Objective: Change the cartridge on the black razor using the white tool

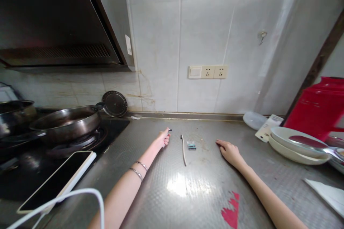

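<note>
My left hand (164, 138) is closed around a small object whose dark, shiny tip (170, 130) pokes out past the thumb; the rest is hidden in the fingers. To its right lies a slim, slightly curved white stick (184, 150) with a dark end at the top. Beside that stick is a small clear pack (191, 145) with teal and dark strips in it, too small to name. My right hand (228, 150) rests on the metal counter (161, 193), palm down, fingers stretched forward and holding nothing. The pack and the stick lie between my two hands.
On the left, a pan (70, 123) stands on the black stove, with a phone (57, 182) and white cable (80, 191) nearer me. Plates (298, 150), a white card (269, 128) and a red jug (317, 107) stand right. A red scrap (231, 212) lies in front.
</note>
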A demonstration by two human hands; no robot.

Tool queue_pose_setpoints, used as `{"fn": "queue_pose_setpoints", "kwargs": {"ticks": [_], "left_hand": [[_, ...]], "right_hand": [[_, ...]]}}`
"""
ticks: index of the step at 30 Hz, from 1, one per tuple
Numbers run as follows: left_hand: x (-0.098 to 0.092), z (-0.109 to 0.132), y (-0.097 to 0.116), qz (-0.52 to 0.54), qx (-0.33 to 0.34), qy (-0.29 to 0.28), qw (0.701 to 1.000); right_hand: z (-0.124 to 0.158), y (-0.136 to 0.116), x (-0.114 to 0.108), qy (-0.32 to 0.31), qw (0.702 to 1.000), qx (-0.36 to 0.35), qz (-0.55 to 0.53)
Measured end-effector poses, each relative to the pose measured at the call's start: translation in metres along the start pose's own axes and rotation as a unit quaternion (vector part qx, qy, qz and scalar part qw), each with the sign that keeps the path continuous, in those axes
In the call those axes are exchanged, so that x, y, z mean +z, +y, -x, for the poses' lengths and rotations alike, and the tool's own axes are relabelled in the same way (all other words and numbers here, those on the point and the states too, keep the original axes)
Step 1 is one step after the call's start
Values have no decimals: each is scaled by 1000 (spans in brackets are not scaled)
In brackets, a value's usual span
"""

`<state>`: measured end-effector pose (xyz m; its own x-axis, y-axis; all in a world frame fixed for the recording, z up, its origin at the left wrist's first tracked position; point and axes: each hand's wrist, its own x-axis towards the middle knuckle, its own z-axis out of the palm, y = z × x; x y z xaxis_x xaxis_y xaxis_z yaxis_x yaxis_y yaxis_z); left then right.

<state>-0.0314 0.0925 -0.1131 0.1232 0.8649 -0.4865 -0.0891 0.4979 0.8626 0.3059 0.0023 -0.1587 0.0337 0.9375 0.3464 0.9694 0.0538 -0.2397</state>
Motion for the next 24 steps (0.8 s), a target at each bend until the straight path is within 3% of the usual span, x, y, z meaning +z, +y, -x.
{"fn": "queue_pose_setpoints", "kwargs": {"ticks": [7,15,24], "left_hand": [[0,-3,2,-5,-7,-2,1000],[3,9,4,-7,16,-3,1000],[4,30,16,-2,132,-43,990]], "right_hand": [[1,-3,-4,0,1000,2,-12],[1,-4,-5,-2,1000,6,-9],[0,-4,-4,-3,1000,5,-4]]}}
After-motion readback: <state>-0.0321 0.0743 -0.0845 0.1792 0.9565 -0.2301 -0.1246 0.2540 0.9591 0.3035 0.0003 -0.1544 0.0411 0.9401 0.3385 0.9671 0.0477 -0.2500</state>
